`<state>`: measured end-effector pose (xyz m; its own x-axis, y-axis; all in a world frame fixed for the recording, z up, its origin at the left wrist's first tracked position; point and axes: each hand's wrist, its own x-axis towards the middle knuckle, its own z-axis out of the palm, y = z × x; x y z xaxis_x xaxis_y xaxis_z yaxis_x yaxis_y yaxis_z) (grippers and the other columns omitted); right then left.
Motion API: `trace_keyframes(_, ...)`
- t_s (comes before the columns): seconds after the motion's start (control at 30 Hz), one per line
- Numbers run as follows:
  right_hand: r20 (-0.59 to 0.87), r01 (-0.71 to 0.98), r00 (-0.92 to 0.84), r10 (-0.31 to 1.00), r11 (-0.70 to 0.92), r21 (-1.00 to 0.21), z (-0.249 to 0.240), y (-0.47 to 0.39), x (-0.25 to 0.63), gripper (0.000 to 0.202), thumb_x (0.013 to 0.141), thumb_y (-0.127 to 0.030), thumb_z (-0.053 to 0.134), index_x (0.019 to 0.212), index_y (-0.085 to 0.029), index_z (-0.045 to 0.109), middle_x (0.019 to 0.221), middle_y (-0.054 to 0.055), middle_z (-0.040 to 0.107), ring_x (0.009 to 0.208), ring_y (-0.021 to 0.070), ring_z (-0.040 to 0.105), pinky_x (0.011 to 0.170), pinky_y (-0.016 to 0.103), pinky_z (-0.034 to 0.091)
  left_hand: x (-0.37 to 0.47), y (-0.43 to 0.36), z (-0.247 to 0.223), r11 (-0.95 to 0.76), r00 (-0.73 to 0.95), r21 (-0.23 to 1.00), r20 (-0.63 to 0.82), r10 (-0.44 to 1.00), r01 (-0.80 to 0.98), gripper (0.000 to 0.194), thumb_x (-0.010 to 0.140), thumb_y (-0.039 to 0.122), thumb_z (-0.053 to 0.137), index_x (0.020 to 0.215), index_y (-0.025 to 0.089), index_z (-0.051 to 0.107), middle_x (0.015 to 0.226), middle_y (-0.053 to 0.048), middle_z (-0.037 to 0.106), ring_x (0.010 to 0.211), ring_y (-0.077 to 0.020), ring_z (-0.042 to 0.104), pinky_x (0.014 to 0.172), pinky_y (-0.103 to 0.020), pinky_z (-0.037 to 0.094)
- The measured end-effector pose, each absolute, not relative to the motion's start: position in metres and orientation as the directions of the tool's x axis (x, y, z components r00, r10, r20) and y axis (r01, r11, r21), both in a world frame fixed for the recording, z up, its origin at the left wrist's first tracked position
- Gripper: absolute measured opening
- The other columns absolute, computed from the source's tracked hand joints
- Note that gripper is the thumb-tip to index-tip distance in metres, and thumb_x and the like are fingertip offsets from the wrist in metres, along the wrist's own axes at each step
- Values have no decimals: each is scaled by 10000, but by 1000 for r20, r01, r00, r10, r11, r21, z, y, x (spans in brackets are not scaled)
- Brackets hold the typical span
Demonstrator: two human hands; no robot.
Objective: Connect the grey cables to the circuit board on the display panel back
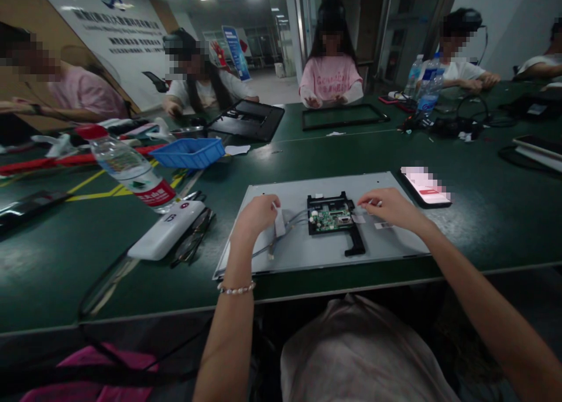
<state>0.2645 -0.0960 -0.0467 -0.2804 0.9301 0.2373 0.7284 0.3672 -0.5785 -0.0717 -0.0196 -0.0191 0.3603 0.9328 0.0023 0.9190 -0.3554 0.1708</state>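
Head view: green circuit board (pixel 330 219) in black bracket (pixel 356 241), on pale panel (pixel 307 258), on your table (pixel 290 159). Your left hand (pixel 257 216) partly hides white strip (pixel 280 223); right hand (pixel 390 206) beside bracket. Fingers curled; can't tell closure or grip.

The panel (pixel 307 258), pale grey, lies flat across the centre of the frame. On it, right of the frame's middle, sits the black bracket (pixel 355 241), one leg reaching toward the lower right. The green board (pixel 327 220) (a silvery port at its right) rests within it. Grey cables (pixel 298 217) trail leftward, beside a white strip (pixel 280 223).
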Motion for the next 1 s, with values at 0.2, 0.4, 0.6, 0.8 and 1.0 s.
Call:
trace_keyframes(0.2, 330, 691, -192, 924, 366, -624, -42, -103, 260, 210, 846, -240, 534, 932, -194, 719, 926, 46, 725, 786, 177, 647, 705, 298, 498, -74, -33, -3, -313, 291, 474, 121, 949, 823, 183, 762, 255, 514, 829, 191, 671, 834, -39, 699, 724, -174, 638, 705, -279, 485)
trace_keyframes(0.4, 437, 647, -198, 877, 452, -614, -34, -132, 209, 241, 885, -199, 499, 1055, -206, 670, 1023, 56, 684, 873, 178, 643, 768, 321, 527, -74, -72, -13, -241, 158, 638, 186, 970, 731, 207, 773, 335, 527, 831, 189, 662, 791, -25, 694, 680, -167, 625, 644, -260, 471)
trace_keyframes(0.6, 479, 621, -375, 794, 599, -506, -34, -150, 139, 425, 917, -213, 462, 1340, -171, 483, 1331, 114, 542, 1247, 218, 483, 1066, 403, 396, -65, -95, -31, -197, 86, 570, 215, 973, 798, 198, 812, 313, 497, 863, 202, 653, 843, -23, 700, 731, -178, 636, 677, -265, 458)
trace_keyframes(0.8, 466, 628, -467, 751, 653, -423, -45, -154, 109, 378, 935, -239, 452, 1281, -104, 523, 1295, 146, 570, 1246, 221, 486, 1076, 382, 394, -63, -104, -29, -170, -5, 473, 346, 938, 865, 256, 834, 282, 501, 1043, 192, 619, 1045, -69, 653, 847, -198, 639, 787, -312, 482)
trace_keyframes(1.0, 460, 681, -469, 754, 641, -356, -55, -164, 109, 270, 924, -220, 482, 1119, -90, 616, 1195, 149, 632, 1170, 243, 550, 1030, 385, 439, -51, -133, -30, -329, 99, 326, 562, 821, 886, 240, 896, 230, 442, 1064, 188, 609, 1088, -84, 614, 1046, -232, 574, 943, -367, 441)
